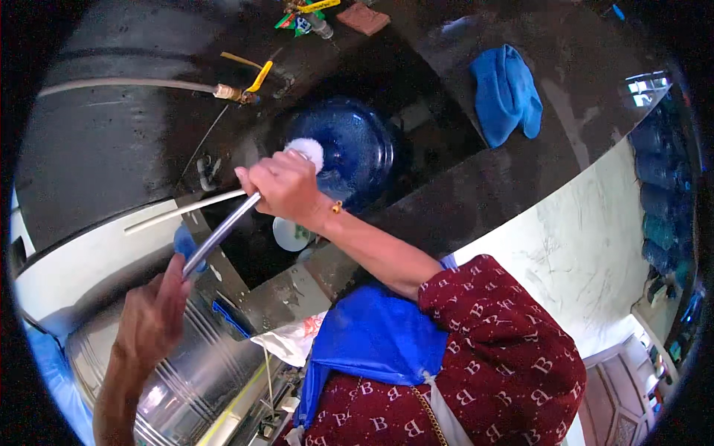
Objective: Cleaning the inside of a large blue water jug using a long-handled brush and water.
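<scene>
My left hand [153, 315] is closed around the lower part of a metal rod [223, 233]. My right hand [287, 187] grips the same rod farther up, near a round white bristled brush head [308, 151]. Beyond that hand a large blue plastic water jug [357, 150] sits in the dark recessed basin [435, 111], and the brush head overlaps it in view. Whether the bristles touch the jug is hidden by my fingers. A thin white rod [184, 213] runs from behind my right hand; I cannot tell whether it is held.
A blue cloth [506, 97] lies on the dark counter [558, 106]. Yellow-handled valves [260, 77] and a brown block [363, 19] are at the back. A white bowl [292, 234] holds something green. A stainless steel tank [184, 384] stands lower left; blue jugs [661, 200] are at far right.
</scene>
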Action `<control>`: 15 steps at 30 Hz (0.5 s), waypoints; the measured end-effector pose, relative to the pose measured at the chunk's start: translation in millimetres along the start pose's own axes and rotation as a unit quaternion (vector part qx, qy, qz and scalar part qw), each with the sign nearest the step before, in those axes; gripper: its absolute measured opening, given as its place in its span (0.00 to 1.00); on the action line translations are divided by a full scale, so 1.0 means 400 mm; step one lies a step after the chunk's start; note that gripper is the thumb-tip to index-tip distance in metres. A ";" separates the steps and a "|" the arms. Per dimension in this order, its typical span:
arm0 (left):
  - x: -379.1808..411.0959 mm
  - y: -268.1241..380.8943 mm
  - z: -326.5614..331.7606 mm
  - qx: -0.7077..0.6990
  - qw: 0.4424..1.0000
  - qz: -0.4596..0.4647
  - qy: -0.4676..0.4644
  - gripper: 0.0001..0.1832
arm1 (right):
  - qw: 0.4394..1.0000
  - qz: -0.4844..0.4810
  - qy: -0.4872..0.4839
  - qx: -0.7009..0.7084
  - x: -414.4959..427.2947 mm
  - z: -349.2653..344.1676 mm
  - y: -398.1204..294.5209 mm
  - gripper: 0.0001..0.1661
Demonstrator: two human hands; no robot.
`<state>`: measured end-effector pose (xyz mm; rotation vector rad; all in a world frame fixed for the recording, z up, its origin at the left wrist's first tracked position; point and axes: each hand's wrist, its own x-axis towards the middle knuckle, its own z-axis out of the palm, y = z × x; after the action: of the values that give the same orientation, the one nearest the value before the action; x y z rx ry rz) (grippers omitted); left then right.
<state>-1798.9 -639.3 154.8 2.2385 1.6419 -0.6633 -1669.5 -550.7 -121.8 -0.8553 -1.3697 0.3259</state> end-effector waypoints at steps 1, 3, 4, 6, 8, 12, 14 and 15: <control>-0.006 -0.018 0.021 0.077 0.988 0.111 0.077 0.20 | 1.000 0.004 -0.004 -0.002 -0.006 -0.001 -0.003 0.23; -0.004 -0.048 0.014 0.102 0.990 0.091 0.044 0.21 | 0.999 0.003 0.016 -0.044 -0.010 0.002 -0.011 0.21; 0.003 -0.060 -0.001 0.133 0.988 0.073 0.013 0.22 | 0.999 0.012 -0.005 -0.049 -0.007 -0.001 -0.013 0.19; 0.021 -0.061 -0.030 0.097 0.993 0.072 0.011 0.22 | 0.999 0.028 -0.034 -0.020 0.004 -0.003 -0.011 0.18; 0.032 -0.041 -0.053 0.079 0.995 0.056 0.023 0.19 | 0.988 0.065 -0.140 0.029 0.029 -0.019 0.007 0.10; 0.049 0.048 -0.058 -0.284 0.933 -0.178 -0.132 0.24 | 0.934 0.056 -0.326 0.132 0.096 -0.053 0.053 0.20; 0.071 0.105 -0.101 -0.323 0.902 -0.242 -0.155 0.23 | 0.921 0.054 -0.357 0.148 0.124 -0.049 0.073 0.20; 0.086 0.127 -0.120 -0.366 0.861 -0.302 -0.184 0.22 | 0.903 0.059 -0.393 0.162 0.130 -0.053 0.079 0.19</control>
<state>-1733.0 -603.6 175.6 0.9959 1.9405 -0.4370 -1630.1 -502.2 -105.7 -0.5327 -1.9294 1.0489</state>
